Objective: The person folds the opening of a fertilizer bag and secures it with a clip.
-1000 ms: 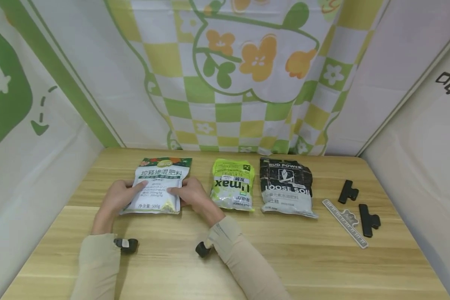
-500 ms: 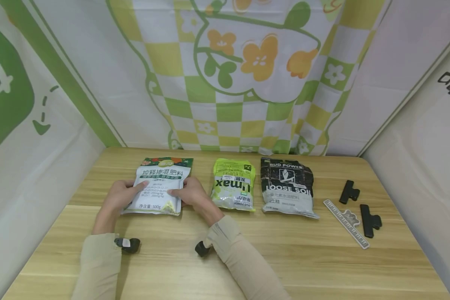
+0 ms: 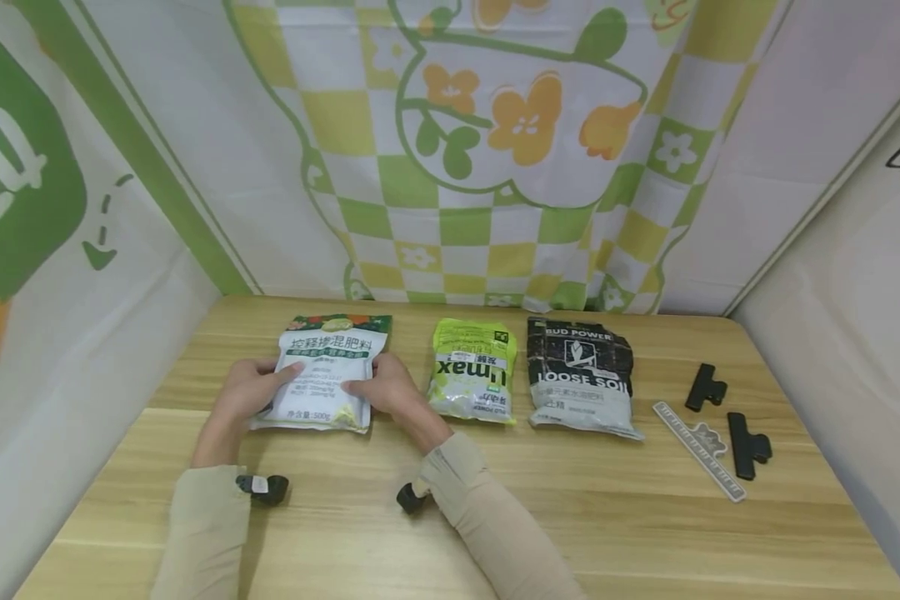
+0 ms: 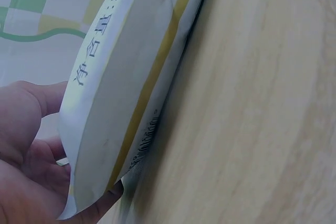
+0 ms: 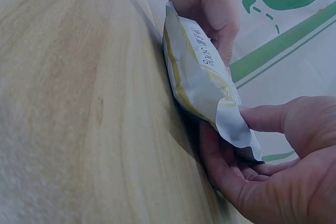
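A white fertilizer bag [image 3: 322, 375] with a green, flowered top band lies at the left of the table, its printed face up. My left hand [image 3: 249, 390] grips its left edge, thumb on top. On the opposite edge my right hand [image 3: 393, 387] holds on with the thumb over the front. The right wrist view shows fingers [image 5: 215, 156] curled beneath the bag's edge. In the left wrist view the bag's bottom side [image 4: 131, 82] shows a yellow stripe and a barcode, with fingertips coming out from under its corner.
To the right lie a lime-green Umax bag [image 3: 472, 371] and a black-and-white Loose Soil bag [image 3: 583, 379]. Further right are two black clips [image 3: 705, 387] and a grey-white ruler-like clip [image 3: 699, 450]. A checkered curtain [image 3: 487, 225] hangs behind the wooden table [image 3: 360, 533].
The whole head view has shifted slightly, so everything sits a little further right. Both hands keep the same hold on the fertilizer bag.
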Action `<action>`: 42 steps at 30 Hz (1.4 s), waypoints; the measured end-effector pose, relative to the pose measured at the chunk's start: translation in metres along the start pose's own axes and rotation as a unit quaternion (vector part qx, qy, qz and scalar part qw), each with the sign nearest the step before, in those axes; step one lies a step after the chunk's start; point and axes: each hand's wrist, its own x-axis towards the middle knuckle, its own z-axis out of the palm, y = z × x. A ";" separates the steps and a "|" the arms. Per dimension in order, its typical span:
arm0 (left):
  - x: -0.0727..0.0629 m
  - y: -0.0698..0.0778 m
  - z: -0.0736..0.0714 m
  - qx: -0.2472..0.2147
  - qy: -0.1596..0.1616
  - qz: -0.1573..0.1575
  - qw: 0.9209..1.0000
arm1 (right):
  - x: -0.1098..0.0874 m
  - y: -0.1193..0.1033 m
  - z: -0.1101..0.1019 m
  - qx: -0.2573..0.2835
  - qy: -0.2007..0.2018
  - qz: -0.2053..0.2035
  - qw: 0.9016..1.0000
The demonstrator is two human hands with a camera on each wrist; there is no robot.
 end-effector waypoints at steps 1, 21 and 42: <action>0.000 0.001 0.001 -0.002 -0.001 -0.001 1.000 | 0.000 0.000 -0.001 0.000 0.001 -0.001 1.000; -0.011 0.021 0.003 -0.019 0.000 0.026 0.999 | -0.014 -0.010 -0.022 0.001 0.004 -0.048 0.999; -0.034 0.048 0.005 -0.031 -0.004 0.056 0.998 | -0.039 -0.022 -0.052 -0.017 -0.014 -0.100 0.995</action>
